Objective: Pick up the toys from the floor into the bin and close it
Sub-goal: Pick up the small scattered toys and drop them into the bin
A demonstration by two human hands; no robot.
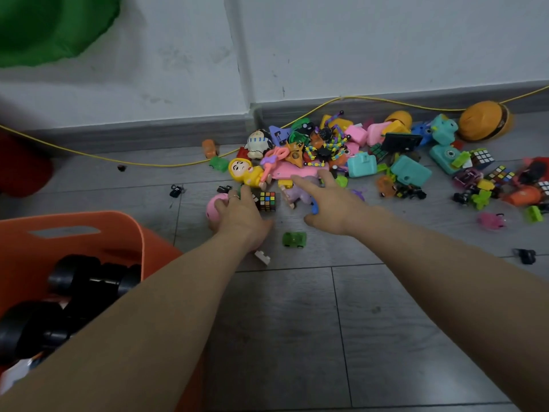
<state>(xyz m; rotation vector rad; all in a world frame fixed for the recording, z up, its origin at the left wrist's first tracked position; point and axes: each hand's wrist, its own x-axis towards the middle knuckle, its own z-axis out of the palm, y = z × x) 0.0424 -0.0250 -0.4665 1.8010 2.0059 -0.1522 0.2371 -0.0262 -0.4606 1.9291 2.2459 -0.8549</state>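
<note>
A heap of small plastic toys (341,150) lies on the grey floor against the wall. My left hand (242,212) reaches over a pink round toy (216,206), fingers spread and touching it. A small puzzle cube (267,200) sits just right of that hand. My right hand (329,200) stretches forward with straight fingers over a purple toy (298,193) and a blue piece by the thumb. The orange bin (89,233) stands at the lower left, open, with black wheeled toys (74,292) inside. A green toy car (294,239) lies between my wrists.
A yellow cord (89,156) runs along the skirting board. A large orange burger-shaped toy (484,120) sits at the far right by the wall. A red object (20,168) is at the left edge, a green one (44,25) at the top left. Small black pieces are scattered around.
</note>
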